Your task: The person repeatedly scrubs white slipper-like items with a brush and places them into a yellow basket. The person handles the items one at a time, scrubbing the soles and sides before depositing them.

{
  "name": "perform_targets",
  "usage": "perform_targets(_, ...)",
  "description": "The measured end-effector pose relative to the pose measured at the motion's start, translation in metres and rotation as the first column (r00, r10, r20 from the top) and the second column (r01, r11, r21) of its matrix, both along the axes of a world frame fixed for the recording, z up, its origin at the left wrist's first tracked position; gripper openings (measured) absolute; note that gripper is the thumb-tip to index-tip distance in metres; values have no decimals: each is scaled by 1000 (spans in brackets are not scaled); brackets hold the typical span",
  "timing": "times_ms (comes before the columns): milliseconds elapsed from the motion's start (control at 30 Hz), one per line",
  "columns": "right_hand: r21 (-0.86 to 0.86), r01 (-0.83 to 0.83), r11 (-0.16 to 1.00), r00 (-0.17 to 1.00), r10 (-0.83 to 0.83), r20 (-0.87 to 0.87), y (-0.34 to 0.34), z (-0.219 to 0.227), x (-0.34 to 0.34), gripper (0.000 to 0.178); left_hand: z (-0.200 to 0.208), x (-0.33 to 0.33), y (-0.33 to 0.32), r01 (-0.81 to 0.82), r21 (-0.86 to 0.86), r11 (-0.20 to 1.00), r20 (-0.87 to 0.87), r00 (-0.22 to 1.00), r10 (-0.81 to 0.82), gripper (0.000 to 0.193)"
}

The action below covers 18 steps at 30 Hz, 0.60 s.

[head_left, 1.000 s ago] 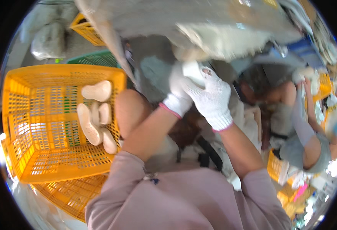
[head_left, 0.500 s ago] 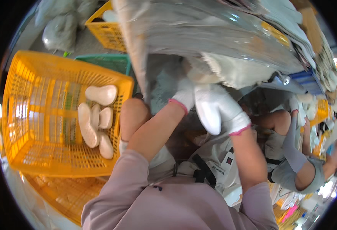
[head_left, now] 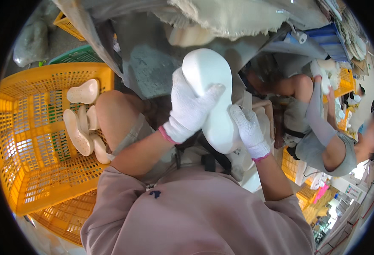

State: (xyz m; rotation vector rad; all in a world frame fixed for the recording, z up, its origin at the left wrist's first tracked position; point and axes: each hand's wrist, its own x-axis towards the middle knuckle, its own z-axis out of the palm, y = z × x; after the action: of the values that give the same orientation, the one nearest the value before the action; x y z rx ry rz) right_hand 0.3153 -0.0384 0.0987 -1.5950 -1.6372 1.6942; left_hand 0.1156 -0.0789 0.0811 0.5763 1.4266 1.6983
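Cluttered workshop seen from above. Gloved left hand [head_left: 190, 108] and gloved right hand [head_left: 247, 129] both clasp a white shoe sole [head_left: 210, 91], held upright over the lap. Left of the knee, a yellow crate [head_left: 34, 178] holds more soles [head_left: 78, 134]. Another person [head_left: 323, 136] sits right.

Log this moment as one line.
left hand: gloved, gripping white shoe sole | right hand: gloved, on sole's lower edge | yellow crate: holds more white soles | co-worker: at right

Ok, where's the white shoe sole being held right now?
In the head view, centre: the white shoe sole is gripped between the left hand and right hand, right of the yellow crate.
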Motion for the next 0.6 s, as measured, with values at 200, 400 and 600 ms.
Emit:
perform_targets(200,-143,-53,988,991,34,-133,13,-24,-62,44,0,-45,24,-114,-136,984,-412,910,49,59)
perform_targets(400,152,-113,982,993,108,42,-11,-37,-14,43,-25,-10,-9,-30,80,996,-223,974,47,56)
perform_targets(600,14,-69,998,988,70,-138,12,-15,-42,48,-9,-32,31,-25,103,994,-196,980,45,46)
